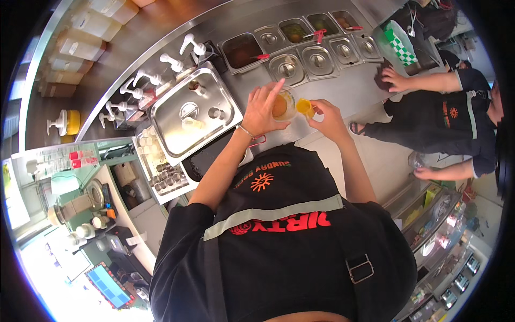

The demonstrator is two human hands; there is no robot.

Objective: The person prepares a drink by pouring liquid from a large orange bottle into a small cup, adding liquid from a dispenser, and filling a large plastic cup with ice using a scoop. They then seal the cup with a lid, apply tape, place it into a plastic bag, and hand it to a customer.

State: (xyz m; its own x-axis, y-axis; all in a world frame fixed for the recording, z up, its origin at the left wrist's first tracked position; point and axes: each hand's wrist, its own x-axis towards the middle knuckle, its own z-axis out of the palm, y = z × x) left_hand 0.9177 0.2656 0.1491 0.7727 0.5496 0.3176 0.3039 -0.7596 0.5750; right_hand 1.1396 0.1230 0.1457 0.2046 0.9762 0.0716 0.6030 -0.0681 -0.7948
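Observation:
My left hand is around a clear cup over the steel counter. Orange-brown contents show inside the cup. Just right of it, my right hand grips a small yellow measuring cup between thumb and fingers. The two cups are close together; whether they touch I cannot tell. The yellow cup looks tilted, and its contents cannot be made out. Left of my left hand lies a steel pan lid bearing small metal cups.
Lidded steel food pans line the counter's back, beside an open pan of dark contents with a red-handled utensil. Pump dispensers stand at the left. A co-worker's hand holds something dark at the right. Small metal cups fill a tray.

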